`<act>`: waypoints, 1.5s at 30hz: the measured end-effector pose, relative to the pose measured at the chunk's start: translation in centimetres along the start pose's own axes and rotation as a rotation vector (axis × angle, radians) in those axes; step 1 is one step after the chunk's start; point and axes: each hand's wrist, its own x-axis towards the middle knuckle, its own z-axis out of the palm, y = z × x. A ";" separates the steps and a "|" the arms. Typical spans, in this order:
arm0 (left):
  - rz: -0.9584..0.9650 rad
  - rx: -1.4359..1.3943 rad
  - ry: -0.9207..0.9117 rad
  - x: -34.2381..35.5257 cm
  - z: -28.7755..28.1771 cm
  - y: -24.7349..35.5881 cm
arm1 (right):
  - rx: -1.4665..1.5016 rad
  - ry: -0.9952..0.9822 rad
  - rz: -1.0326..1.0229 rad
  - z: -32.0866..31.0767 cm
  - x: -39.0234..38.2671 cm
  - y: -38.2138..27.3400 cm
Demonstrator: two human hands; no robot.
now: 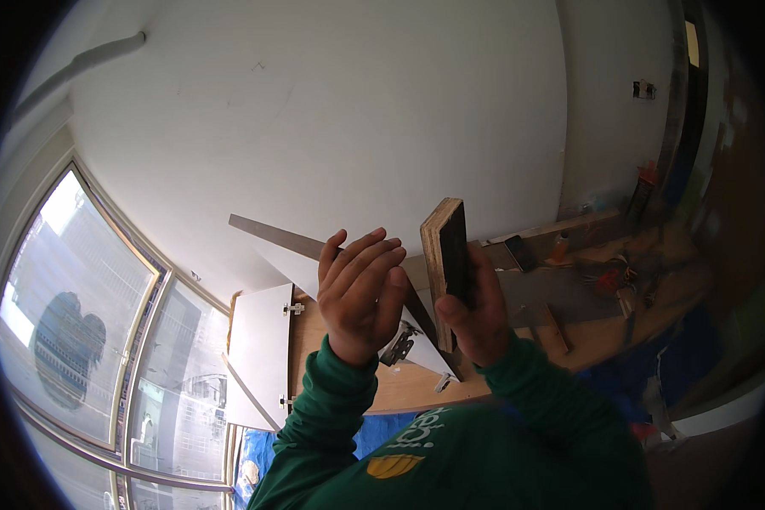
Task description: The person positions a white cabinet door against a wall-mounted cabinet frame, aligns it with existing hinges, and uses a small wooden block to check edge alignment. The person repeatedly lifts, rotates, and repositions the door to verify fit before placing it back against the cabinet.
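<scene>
My right hand [478,316] grips a short plywood board [438,259], its layered edge facing left and its dark face to the right. The board stands nearly upright, thumb on the near side. My left hand [359,293] is raised to the left of it, fingers stretched and side by side, nothing seen in them. A gap separates it from the board. Behind and below my hands lies a white cabinet panel [274,255] with a brownish edge, partly hidden by my left hand. A metal hinge [399,344] shows near its lower end.
A white door [261,348] with hinges lies at the left of the wooden worktop [476,393]. Rightward are a phone [520,252], a small bottle [559,247], a wood strip [556,328] and scattered tools. Windows [76,314] stand left; a white wall [357,110] rises behind.
</scene>
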 end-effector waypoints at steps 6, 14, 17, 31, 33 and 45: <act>-0.081 -0.076 -0.012 0.3 -0.1 -0.1 | 0.047 -0.009 0.095 0.2 -0.4 0.1; -0.120 -0.094 -0.022 0.4 -0.1 0.0 | -0.088 -0.001 -0.044 -0.1 -0.3 0.5; -0.106 -0.073 -0.033 0.4 -0.1 0.0 | -0.109 0.004 -0.058 -0.3 -0.5 0.7; -0.071 -0.011 -0.100 1.3 -0.4 -6.0 | -0.122 -0.077 -0.065 -0.4 -1.4 2.3; -0.064 -0.015 -0.087 1.3 -0.4 -6.0 | -0.102 -0.065 -0.022 -0.5 -1.6 2.5; -0.045 0.008 -0.040 1.6 -0.6 -5.5 | -0.399 -0.119 -0.158 -0.8 3.4 -0.6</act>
